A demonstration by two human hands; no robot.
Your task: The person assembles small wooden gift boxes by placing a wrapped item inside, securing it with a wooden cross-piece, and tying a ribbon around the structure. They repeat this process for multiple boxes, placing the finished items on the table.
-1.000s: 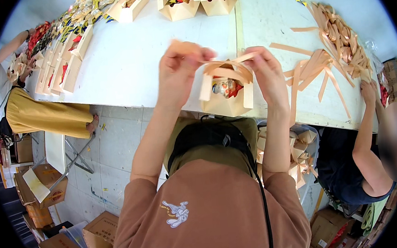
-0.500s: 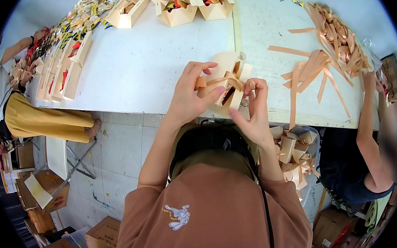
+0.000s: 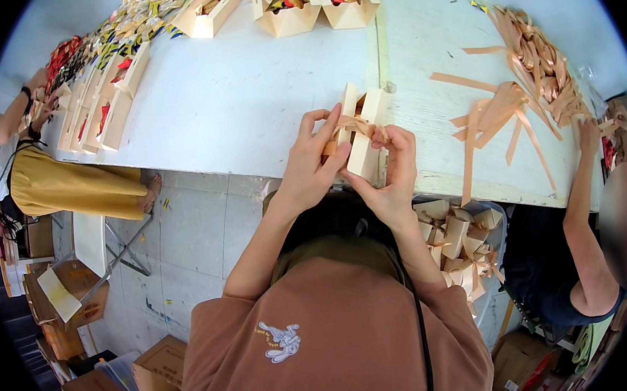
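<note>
A small cream cardboard gift box (image 3: 359, 157) stands tilted near the front edge of the table, between my two hands. A peach satin ribbon (image 3: 356, 125) runs across its top, over the slot between the two raised side panels. My left hand (image 3: 312, 159) grips the box's left side, fingers bent round it and thumb low on the panel. On the right, my right hand (image 3: 392, 162) pinches the ribbon near the box's right panel, its thumb against the lower corner. The ribbon end within those fingers is mostly hidden.
Loose peach ribbons (image 3: 500, 113) lie at right, beside a bigger ribbon heap (image 3: 537, 63). Filled open boxes (image 3: 287, 19) line the far side; more (image 3: 108, 112) stand left. A bin of tied boxes (image 3: 458, 240) sits below the table. Co-workers flank me: a left hand (image 3: 38, 84), a right arm (image 3: 581, 177).
The box has turned more upright, its panels now closer together under the ribbon. My left hand has shifted slightly right and down. The right co-worker's hands have moved apart.
</note>
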